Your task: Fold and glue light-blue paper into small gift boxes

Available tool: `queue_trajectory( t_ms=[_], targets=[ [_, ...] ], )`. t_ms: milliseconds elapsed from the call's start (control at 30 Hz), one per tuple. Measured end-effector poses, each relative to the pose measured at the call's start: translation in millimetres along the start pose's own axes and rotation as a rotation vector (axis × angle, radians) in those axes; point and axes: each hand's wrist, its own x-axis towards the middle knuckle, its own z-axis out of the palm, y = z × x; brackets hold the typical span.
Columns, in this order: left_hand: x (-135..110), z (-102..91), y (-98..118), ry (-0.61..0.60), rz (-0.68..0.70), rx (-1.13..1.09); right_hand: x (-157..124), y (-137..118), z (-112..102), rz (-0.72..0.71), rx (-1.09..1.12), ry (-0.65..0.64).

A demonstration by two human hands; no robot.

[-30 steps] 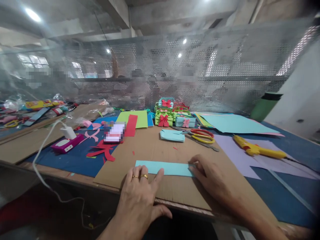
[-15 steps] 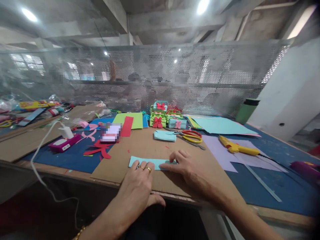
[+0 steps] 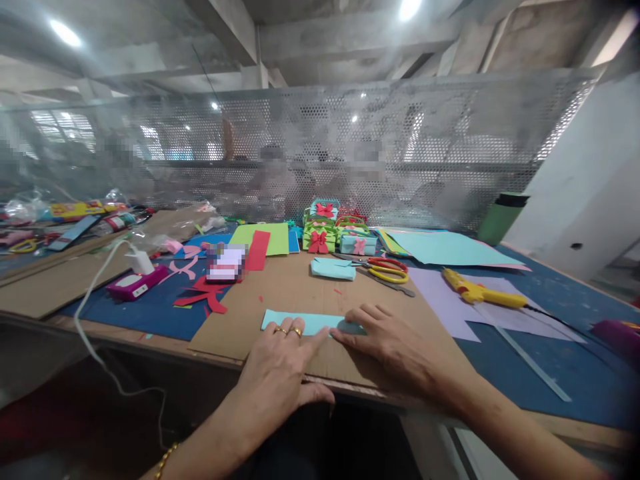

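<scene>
A light blue paper strip (image 3: 305, 322) lies on a brown cardboard sheet (image 3: 295, 293) near the table's front edge. My left hand (image 3: 283, 363), with two gold rings, rests flat on the strip's left part, fingers spread. My right hand (image 3: 387, 343) presses its fingertips flat on the strip's right end, which looks folded over. Neither hand grips anything.
Red-and-yellow scissors (image 3: 387, 270), a folded blue paper piece (image 3: 333, 268), small paper boxes with bows (image 3: 333, 233), a yellow glue gun (image 3: 480, 292), a ruler (image 3: 530, 363), coloured sheets (image 3: 445, 248), a purple device with white cable (image 3: 135, 283). A perforated metal screen (image 3: 350, 147) stands behind.
The strip has become shorter: its right end was folded leftward. My right hand moved left along the strip toward my left hand, which stayed put.
</scene>
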Motion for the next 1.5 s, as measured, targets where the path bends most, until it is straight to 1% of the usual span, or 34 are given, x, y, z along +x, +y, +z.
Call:
queue_trajectory(
  t_ms=[133,233,367,467,533,633,667,733,800,900,1033,1200,1333,1500],
  targets=[
    [0.3,-3.4,-0.5,-0.015,0.008,-0.033,-20.5,10.0,0.0,0.033,0.041,-0.015],
    [0.8,-2.0,-1.5,0.006,0.001,-0.029,-39.0,15.9,-3.4,0.086,0.107,-0.025],
    [1.5,2.7,-3.8,0.019,0.002,-0.029,-62.0,19.7,-22.0,0.208,0.142,-0.058],
    [2.2,5.1,-5.5,0.02,0.014,-0.035,-68.4,16.2,-37.3,0.301,0.135,-0.01],
    [2.7,4.7,-5.6,0.015,0.016,-0.04,-61.9,7.4,-38.9,0.311,0.173,0.053],
    [2.9,1.2,-3.4,-0.003,0.004,-0.046,-37.8,-14.9,-24.6,0.255,0.247,0.115],
    [2.7,-0.3,-2.4,-0.006,-0.004,-0.051,-28.7,-23.2,-17.5,0.258,0.246,0.117],
    [1.8,-3.1,-0.8,-0.005,-0.031,-0.068,-13.8,-37.7,-4.6,0.248,0.248,0.083],
    [-0.4,-5.2,-1.0,0.004,-0.068,-0.076,-6.2,-46.1,3.5,0.275,0.258,0.062],
    [-6.9,-7.3,-6.4,0.015,-0.114,-0.048,-6.3,-47.3,6.9,0.301,0.274,0.06],
    [-20.9,-11.1,-22.1,0.01,-0.182,0.015,-9.6,-42.7,7.4,0.286,0.301,0.041],
    [-37.3,-17.7,-40.8,-0.005,-0.209,0.099,-8.0,-41.5,10.4,0.293,0.302,0.034],
    [-45.6,-18.9,-48.8,0.007,-0.22,0.161,-7.9,-42.3,8.2,0.287,0.313,0.042],
    [-55.5,-19.6,-56.2,-0.007,-0.26,0.226,-7.6,-42.6,5.1,0.282,0.314,0.053]
  ],
)
